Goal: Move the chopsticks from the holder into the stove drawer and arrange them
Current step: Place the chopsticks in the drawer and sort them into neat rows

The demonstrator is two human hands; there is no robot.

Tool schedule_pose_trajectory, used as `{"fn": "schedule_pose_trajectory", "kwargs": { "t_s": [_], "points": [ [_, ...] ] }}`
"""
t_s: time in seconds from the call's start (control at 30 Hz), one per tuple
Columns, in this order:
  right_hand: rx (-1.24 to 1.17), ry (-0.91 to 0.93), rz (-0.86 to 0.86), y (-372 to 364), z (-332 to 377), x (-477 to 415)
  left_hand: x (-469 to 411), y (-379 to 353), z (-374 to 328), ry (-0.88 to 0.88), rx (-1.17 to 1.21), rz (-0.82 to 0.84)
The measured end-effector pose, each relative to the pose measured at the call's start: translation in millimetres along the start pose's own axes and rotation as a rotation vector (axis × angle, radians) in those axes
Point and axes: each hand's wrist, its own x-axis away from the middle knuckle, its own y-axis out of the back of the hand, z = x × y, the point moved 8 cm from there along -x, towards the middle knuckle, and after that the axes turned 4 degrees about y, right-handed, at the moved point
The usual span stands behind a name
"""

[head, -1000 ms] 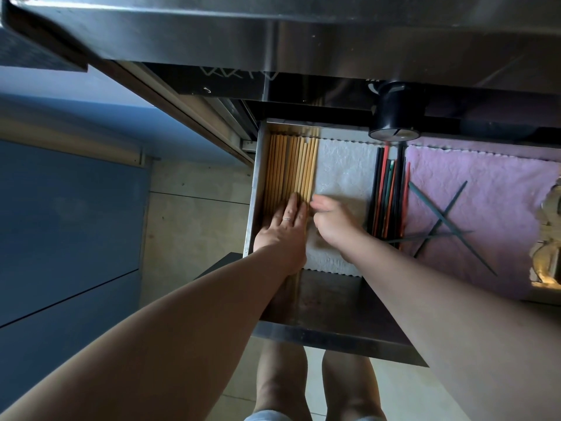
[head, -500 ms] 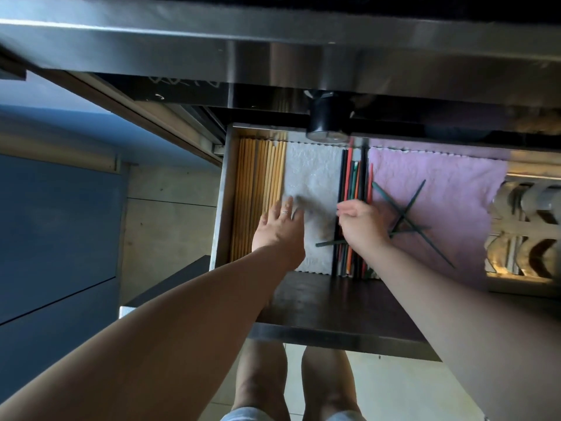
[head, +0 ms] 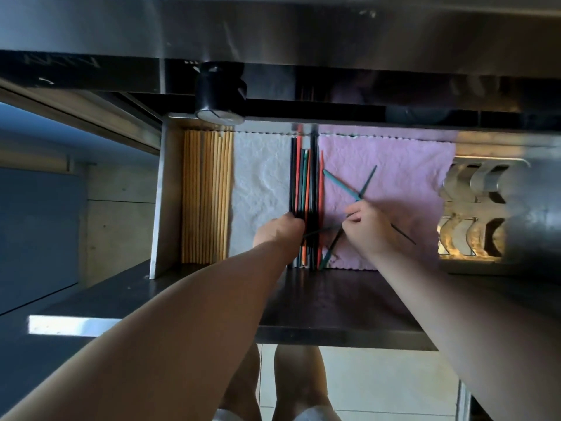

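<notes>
At nine o'clock, wooden chopsticks point(head: 206, 196) lie neat. Right hand point(head: 368, 227) pinches a stray green chopstick point(head: 340, 184); left hand point(head: 279, 232) maybe grips the coloured bunch point(head: 305, 177).

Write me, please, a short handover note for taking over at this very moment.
The left hand rests against the coloured chopsticks; its grip is unclear.
The right hand pinches the crossed teal chopsticks over the pink cloth.
Done: wooden chopsticks lie aligned along the left wall of the drawer; the coloured ones lie mostly parallel.
Left: straighten the teal chopsticks beside them, and a dark chopstick askew across the bundle.
</notes>
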Motion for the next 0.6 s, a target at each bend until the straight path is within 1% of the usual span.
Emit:
{"fn": "schedule_pose_trajectory", "kwargs": {
  "t_s": [0.1,0.2,0.37,0.5,0.6],
  "points": [
    [-0.016,0.01,-0.026,6.2,-1.5,-3.1,3.7,1.2,4.5,0.005,0.015,-0.027],
    [-0.012,0.015,-0.026,6.0,1.9,-7.5,8.1,4.4,22.8,0.075,0.137,-0.052],
    [0.019,0.028,0.057,-11.6,16.6,-11.4,14.9,7.8,52.9,0.205,0.375,-0.115],
    [-0.019,0.057,0.108,-30.1,35.8,-12.6,9.4,10.6,58.6,0.247,0.425,-0.165],
    [-0.006,0.049,0.098,-42.0,41.9,-13.6,-0.7,14.5,49.8,0.23,0.464,-0.211]
  ]
}}
